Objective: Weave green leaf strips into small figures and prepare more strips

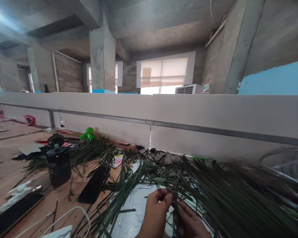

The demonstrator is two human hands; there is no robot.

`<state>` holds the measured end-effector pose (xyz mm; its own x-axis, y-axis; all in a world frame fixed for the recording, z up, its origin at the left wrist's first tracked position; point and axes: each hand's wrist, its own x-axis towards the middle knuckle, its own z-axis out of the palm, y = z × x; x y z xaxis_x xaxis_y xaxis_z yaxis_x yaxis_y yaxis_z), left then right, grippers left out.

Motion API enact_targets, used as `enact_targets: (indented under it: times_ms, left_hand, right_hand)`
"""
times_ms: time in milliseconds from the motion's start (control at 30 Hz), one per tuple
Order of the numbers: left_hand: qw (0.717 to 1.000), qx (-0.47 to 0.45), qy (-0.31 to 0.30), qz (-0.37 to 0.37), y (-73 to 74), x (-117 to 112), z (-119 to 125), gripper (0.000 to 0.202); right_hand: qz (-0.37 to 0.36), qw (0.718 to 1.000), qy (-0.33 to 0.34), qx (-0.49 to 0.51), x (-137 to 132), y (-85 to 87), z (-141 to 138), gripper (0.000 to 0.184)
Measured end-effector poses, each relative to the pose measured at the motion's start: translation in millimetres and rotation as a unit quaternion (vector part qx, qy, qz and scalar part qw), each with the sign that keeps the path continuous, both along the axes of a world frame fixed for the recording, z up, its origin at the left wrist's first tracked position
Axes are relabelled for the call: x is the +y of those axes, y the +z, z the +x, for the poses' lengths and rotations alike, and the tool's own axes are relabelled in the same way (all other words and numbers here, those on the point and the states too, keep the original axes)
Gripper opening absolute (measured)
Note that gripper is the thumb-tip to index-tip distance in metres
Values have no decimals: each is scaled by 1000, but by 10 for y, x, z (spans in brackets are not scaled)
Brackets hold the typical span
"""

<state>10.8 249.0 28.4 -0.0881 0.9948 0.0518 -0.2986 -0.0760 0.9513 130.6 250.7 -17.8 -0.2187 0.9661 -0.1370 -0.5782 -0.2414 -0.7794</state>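
1. Left hand: at the lower edge of the view, thumb and fingers pinched closed on a few green leaf strips
2. Right hand: just beside the left hand, fingers curled in among the same strands. Partly hidden, so its hold cannot be told
3. Green leaf strips: long, narrow, heaped loosely across the table, running from both hands to the right and back towards the partition
4. White sheet: beneath the strips, on a wooden table
5. Black insulated bottle: upright left of the hands, touching the strip ends, dark lid tilted open above it
6. Black flat slab: lying among the strips, near the bottle
7. Black smartphone: at the near left of the table, with a white cable to its right
8. Green plastic object: beyond the strips, against a white partition fitted with a metal rail
9. Background: roller-blind window, air-conditioner unit, concrete pillar
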Motion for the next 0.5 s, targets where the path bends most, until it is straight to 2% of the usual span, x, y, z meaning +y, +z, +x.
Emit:
enact_targets:
  times_ms: [133,267,400,500]
  left_hand:
    - [1000,5,5,17,-26,-12,25,28]
    - [997,71,-5,38,27,-34,-31,15]
    - [979,180,5,92,58,-18,-177,14]
    - [964,243,23,106,22,11,-288,14]
  right_hand:
    - [3,999,25,-23,0,-104,-56,47]
    - [13,997,54,-46,20,-146,-22,48]
    - [29,995,20,-92,91,-82,98,45]
    - [46,988,-15,-145,153,8,205,44]
